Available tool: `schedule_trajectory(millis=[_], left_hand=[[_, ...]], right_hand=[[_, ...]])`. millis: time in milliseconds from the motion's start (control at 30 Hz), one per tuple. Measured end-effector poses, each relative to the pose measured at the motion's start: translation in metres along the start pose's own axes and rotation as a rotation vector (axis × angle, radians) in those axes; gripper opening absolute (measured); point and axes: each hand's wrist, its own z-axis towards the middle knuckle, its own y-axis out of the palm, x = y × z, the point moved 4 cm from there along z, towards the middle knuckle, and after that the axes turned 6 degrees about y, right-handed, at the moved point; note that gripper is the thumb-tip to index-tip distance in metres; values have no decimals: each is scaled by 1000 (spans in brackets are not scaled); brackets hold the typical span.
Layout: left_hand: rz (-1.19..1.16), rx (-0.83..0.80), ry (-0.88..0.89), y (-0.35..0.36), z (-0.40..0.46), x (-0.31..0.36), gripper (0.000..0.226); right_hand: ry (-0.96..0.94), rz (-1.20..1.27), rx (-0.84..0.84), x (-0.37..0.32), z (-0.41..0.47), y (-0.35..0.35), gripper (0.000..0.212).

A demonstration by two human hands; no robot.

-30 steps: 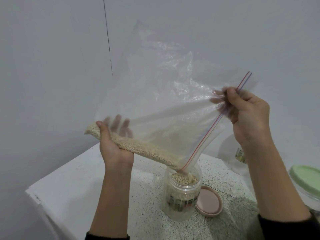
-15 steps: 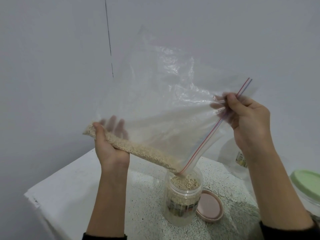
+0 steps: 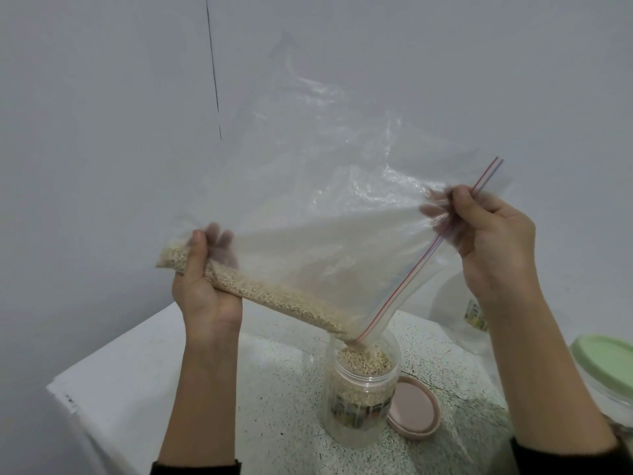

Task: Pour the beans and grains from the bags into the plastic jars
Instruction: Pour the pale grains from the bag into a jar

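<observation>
A: Plastic jar (image 3: pixel 360 389) first, nearest thing on the speckled desk (image 3: pixel 274 389). Open mouth, grain (image 3: pixel 364 361) heaped close to the rim. Pink lid (image 3: pixel 413 409) lies flat on the desk, touching the jar's right side.

B: Handling?

A: My read: thin wall, light by itself, but the fill gives it ballast, so it looks unlikely to tip. Nobody steadies it. If it has to move, take it round the body, not the rim.

B: Bag?

A: Clear zip bag (image 3: pixel 325 207), limp film, no stiffness at all. Held tilted above the jar; the low corner of its mouth sits right at the jar opening. Remaining grain lies as a band along the bottom fold, running down to that corner.

B: Hands?

A: Left hand (image 3: pixel 205 286) has a closed grip round the raised grain-filled end, thumb in front, fingers behind the film. Right hand (image 3: pixel 493 234) pinches the bag by the red-and-blue zip strip (image 3: pixel 428 252), pulling it taut upward.

B: Good holds?

A: I'd say so. The zip strip is the only firm edge; film elsewhere looks slippery and would bunch. The weight sits at the left end, so that's where support matters. Risk as I judge it: jar nearly full, grain flows fast, loose corner could spill over the rim.

B: Further back?

A: Green-lidded jar (image 3: pixel 606 368) at right edge, another clear jar (image 3: pixel 459 313) behind the right forearm, contents unclear. Grey wall (image 3: pixel 102 132) beyond.
</observation>
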Motion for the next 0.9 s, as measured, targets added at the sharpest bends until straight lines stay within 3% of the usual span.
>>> schedule_trajectory(millis=[200,433,900], left_hand=[[29,-7,9,5,-2,3,14],[79,-29,3,10,-2,7,3],[131,-30,21,10,-5,14,7]], right_hand=[[-10,-9,-2,-2,-2,2,11],[5,-12,9,-2,-1,-3,10],[48,8,-7,6,-2,-7,11]])
